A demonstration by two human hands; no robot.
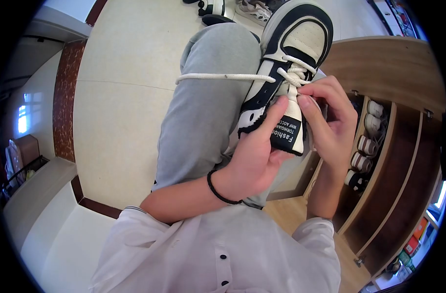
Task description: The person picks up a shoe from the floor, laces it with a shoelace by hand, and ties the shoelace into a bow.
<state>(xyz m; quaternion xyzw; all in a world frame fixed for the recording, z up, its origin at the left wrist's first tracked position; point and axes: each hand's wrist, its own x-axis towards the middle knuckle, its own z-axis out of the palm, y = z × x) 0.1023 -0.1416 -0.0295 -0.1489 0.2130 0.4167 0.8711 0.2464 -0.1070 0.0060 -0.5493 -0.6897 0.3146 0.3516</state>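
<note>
A black-and-white sneaker (pixel 301 41) rests toe-away on my lap, beside the grey-trousered knee. My left hand (pixel 254 154) is closed around its collar, thumb against the tongue (pixel 286 134), which bears a black printed label. My right hand (pixel 333 115) pinches at the white shoelace (pixel 296 75) on the sneaker's right side; its fingertips partly cover the lace there. The lace is threaded near the toe, while the upper eyelets on the left side are bare. One long lace end stretches left across the trouser leg.
To the right stands an open wooden shoe cabinet (pixel 403 166) with several shoes (pixel 364 144) on one shelf. More shoes (pixel 254 10) sit on the tiled floor (pixel 120 122) at the top. Colourful boxes (pixel 413 244) show at the lower right.
</note>
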